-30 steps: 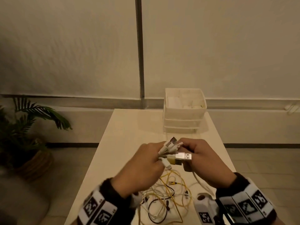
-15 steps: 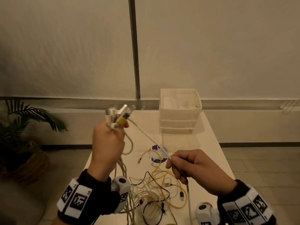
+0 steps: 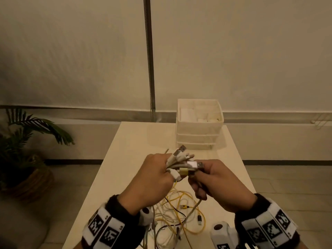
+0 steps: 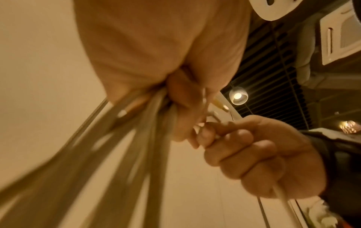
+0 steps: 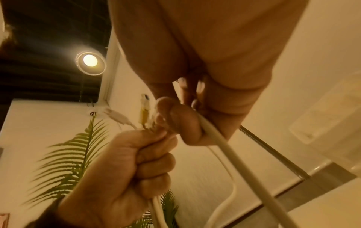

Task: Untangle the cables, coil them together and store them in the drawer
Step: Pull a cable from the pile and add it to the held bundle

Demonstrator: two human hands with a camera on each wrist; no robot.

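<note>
My left hand grips a bundle of cable ends, white, grey and yellow, with USB plugs sticking out past the fist. Right beside it, my right hand pinches a white cable near its silver USB plug. The two hands almost touch above the white table. Loose yellow, white and black cables hang from the bundle and lie tangled on the table below. In the left wrist view the strands run blurred from the left fist. In the right wrist view the white cable leaves the right fingers.
A white drawer unit with an open top tray stands at the table's far right end. A potted palm stands on the floor to the left. A plain wall and a metal pole lie behind the table.
My left hand came down from high on the left with its bundle and met the right hand. The right hand slid along the white cable up to its plug end.
</note>
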